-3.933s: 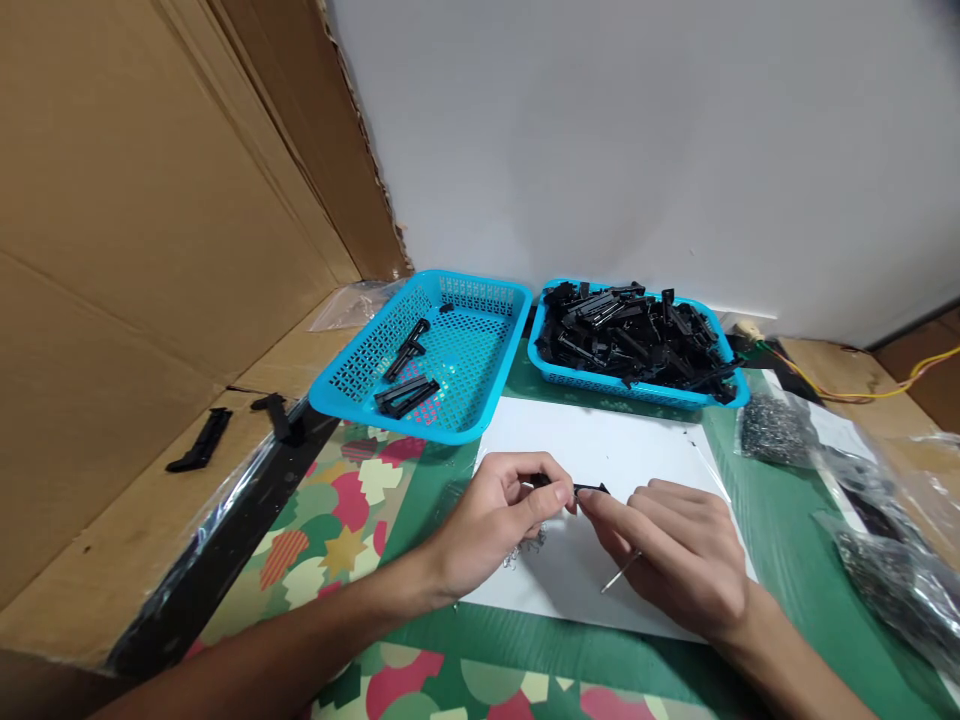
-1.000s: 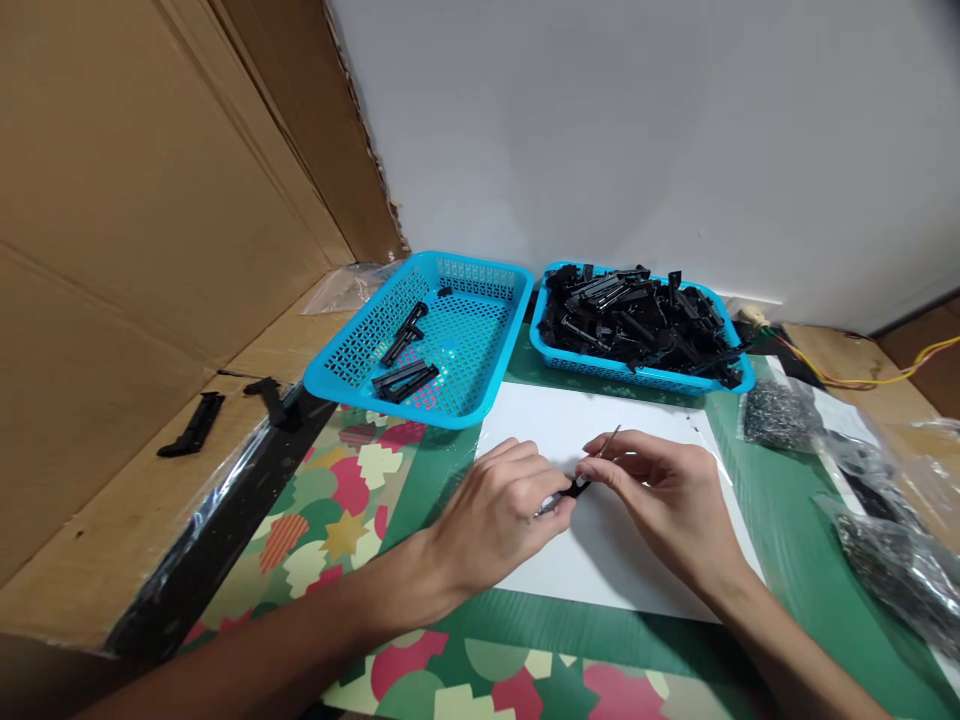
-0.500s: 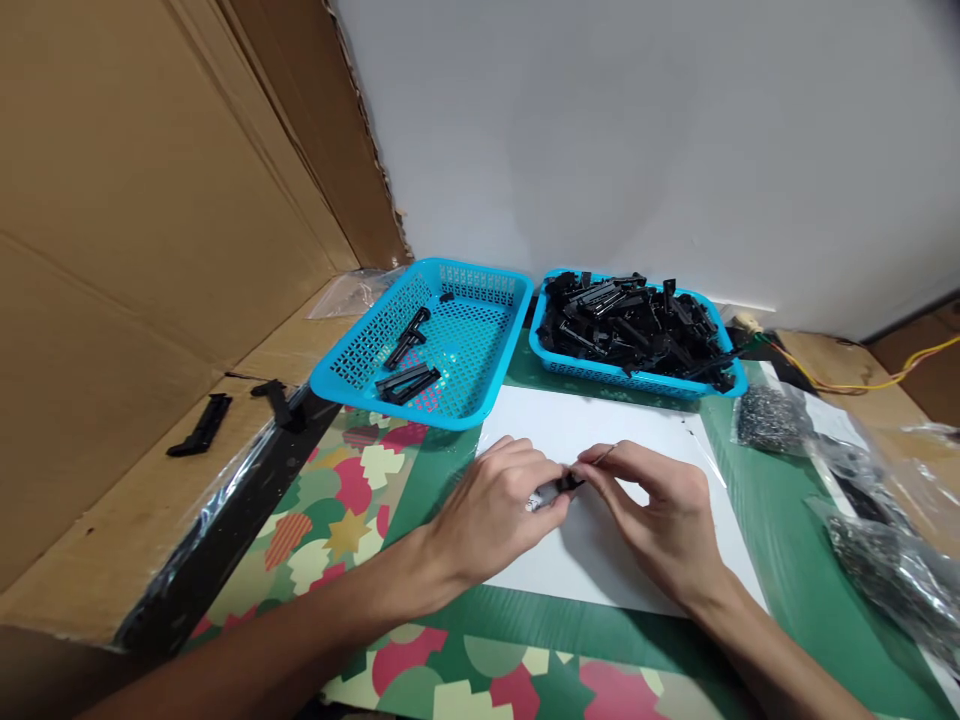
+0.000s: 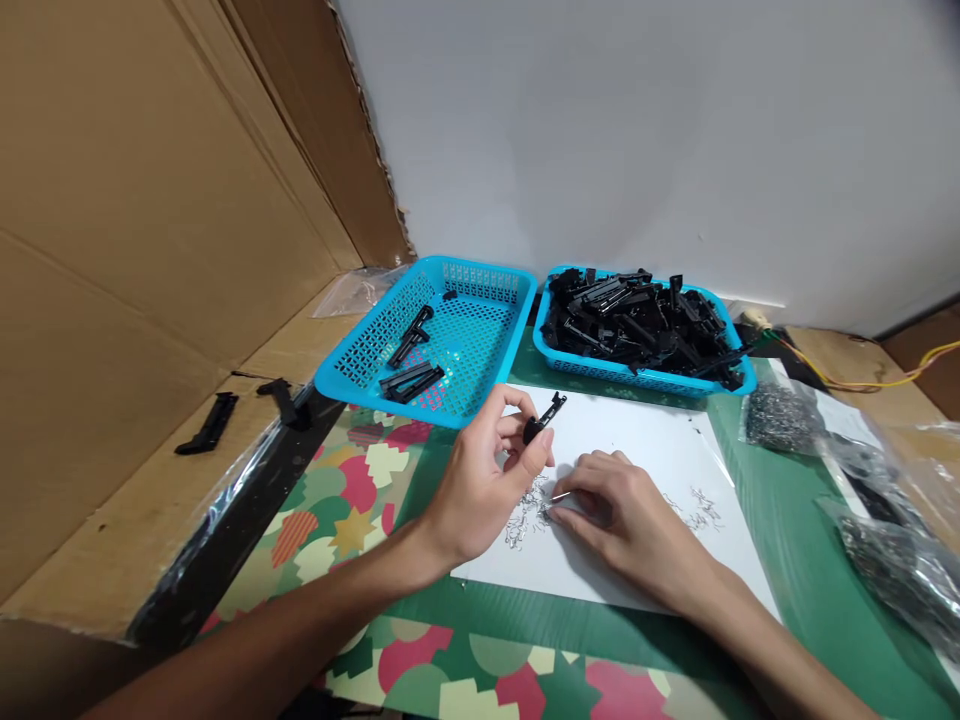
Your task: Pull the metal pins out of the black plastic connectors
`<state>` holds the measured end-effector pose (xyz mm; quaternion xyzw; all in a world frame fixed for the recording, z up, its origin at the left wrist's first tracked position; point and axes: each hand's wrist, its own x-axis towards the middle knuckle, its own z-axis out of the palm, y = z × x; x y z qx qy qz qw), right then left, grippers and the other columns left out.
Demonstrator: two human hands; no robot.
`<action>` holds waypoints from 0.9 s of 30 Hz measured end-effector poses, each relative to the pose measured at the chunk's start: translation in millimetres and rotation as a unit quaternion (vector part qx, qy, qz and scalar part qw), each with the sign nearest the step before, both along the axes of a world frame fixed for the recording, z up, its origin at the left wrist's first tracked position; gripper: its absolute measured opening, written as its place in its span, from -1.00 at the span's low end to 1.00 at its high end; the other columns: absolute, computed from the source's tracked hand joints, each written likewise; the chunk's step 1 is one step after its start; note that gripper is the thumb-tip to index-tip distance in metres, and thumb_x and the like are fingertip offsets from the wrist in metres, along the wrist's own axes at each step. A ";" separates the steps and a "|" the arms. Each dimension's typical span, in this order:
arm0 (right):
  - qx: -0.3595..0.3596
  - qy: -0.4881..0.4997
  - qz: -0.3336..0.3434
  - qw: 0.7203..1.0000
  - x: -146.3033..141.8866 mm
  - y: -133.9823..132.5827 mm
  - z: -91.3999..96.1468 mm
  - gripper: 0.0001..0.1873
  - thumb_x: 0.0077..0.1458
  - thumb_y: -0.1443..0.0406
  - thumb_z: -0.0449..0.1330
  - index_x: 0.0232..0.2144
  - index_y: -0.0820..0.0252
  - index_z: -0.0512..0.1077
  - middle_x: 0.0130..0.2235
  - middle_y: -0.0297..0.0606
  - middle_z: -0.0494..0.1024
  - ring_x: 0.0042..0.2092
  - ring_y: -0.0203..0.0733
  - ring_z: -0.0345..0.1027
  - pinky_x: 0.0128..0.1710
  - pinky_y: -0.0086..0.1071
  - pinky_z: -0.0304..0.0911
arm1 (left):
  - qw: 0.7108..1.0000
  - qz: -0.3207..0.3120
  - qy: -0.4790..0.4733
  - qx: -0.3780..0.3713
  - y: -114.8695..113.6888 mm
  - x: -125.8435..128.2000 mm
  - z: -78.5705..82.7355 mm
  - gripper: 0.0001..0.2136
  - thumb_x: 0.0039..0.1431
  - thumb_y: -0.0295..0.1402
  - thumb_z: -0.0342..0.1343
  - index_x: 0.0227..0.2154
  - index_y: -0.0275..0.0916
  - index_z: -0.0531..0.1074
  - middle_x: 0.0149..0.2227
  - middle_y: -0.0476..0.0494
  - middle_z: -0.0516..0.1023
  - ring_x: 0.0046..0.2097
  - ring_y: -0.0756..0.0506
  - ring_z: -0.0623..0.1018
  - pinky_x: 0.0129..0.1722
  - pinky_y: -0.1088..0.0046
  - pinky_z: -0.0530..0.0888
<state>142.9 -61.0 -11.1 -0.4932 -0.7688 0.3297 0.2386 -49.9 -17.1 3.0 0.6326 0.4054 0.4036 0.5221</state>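
Raised over the white sheet (image 4: 592,570), my left hand (image 4: 487,480) is closed on a slim black plastic part (image 4: 552,408), which tilts up from between thumb and fingers. Lower and to the right, my right hand (image 4: 622,510) pinches a thin silver metal tool (image 4: 561,495); most of it is hidden by the fingers. The tool's exposed end is at a scatter of tiny silver wire pieces (image 4: 517,530) on the sheet. A second scatter of wire pieces (image 4: 703,510) lies right of my right hand.
A blue basket (image 4: 337,385) at back left holds several black parts. Another blue basket (image 4: 637,378) is heaped with them. Plastic bags of small metal pieces (image 4: 784,418) lie at right. Two black parts (image 4: 210,425) rest on cardboard at left, beside a cardboard wall (image 4: 150,250).
My hands have moved apart. The left has lifted and turned with the black part; the right has come down to the wire pieces, which now show on the sheet.
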 end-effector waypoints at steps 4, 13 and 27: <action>0.003 -0.002 -0.006 1.000 -4.5 -1.4 -4.1 -0.84 0.27 0.47 0.26 -0.31 0.12 0.53 -0.37 -0.35 0.51 -0.28 -0.16 0.35 -0.19 -0.29 0.14 | 1.000 -0.018 -0.004 -0.013 1.5 -1.0 5.1 -0.84 0.41 -0.28 0.18 -0.13 -0.16 0.30 -0.36 0.03 0.60 -0.48 0.06 0.43 -0.42 0.51 0.36; 0.000 0.057 -0.045 0.997 -4.6 -2.3 -0.1 -0.85 0.24 0.45 0.20 -0.30 0.13 0.50 -0.33 -0.32 0.58 -0.32 -0.17 0.38 -0.23 -0.32 0.21 | 1.000 -0.001 0.026 0.015 4.9 -1.9 3.0 -0.90 0.39 -0.31 0.18 -0.12 -0.19 0.46 -0.19 -0.02 0.53 -0.41 0.07 0.44 -0.39 0.50 0.34; -0.103 0.163 -0.134 0.972 3.4 -2.7 8.8 -0.76 0.35 0.16 0.19 -0.30 0.18 0.51 -0.41 -0.31 0.47 -0.40 -0.24 0.25 -0.40 -0.39 0.13 | 0.992 -0.053 0.092 0.061 3.4 -3.6 5.3 -0.86 0.44 -0.27 0.10 -0.20 -0.20 0.48 -0.25 -0.02 0.48 -0.31 -0.03 0.43 -0.29 0.44 0.35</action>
